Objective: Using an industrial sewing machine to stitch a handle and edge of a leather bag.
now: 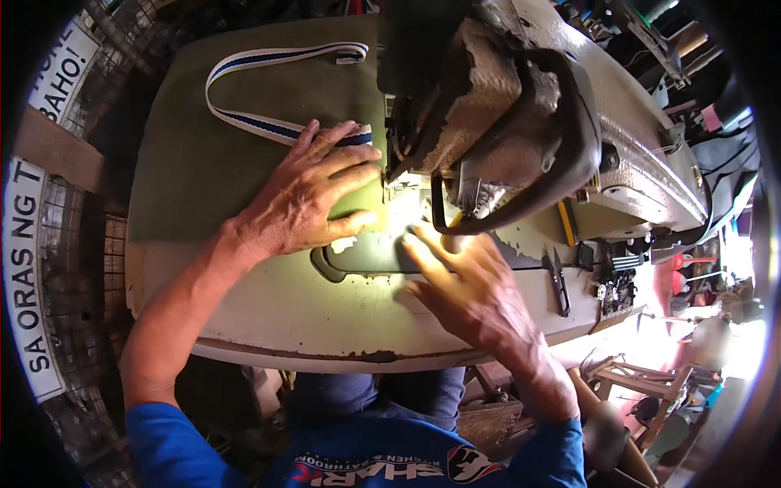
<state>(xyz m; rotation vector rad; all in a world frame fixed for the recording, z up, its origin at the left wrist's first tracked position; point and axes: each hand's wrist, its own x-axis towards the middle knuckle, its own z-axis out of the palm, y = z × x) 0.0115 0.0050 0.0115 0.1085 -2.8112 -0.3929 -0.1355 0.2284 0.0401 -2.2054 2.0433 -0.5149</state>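
A large olive-green fabric piece lies on the table of a sewing machine. On it a white webbing strap with a navy stripe forms a loop, its two ends near the fabric's right edge. My left hand rests on the fabric with spread fingers, fingertips over the strap's lower end, and holds nothing. Close to the lit needle area, my right hand reaches forward with fingers stretched out over the machine bed. Its fingertips are partly lost in glare and shadow, and nothing shows in its grasp.
Right of my right hand lie small thread snips, a yellow-and-black tool and several small metal parts. The machine's dark curved guard overhangs the needle area. The pale tabletop ends in a worn front edge. Wire mesh stands at the left.
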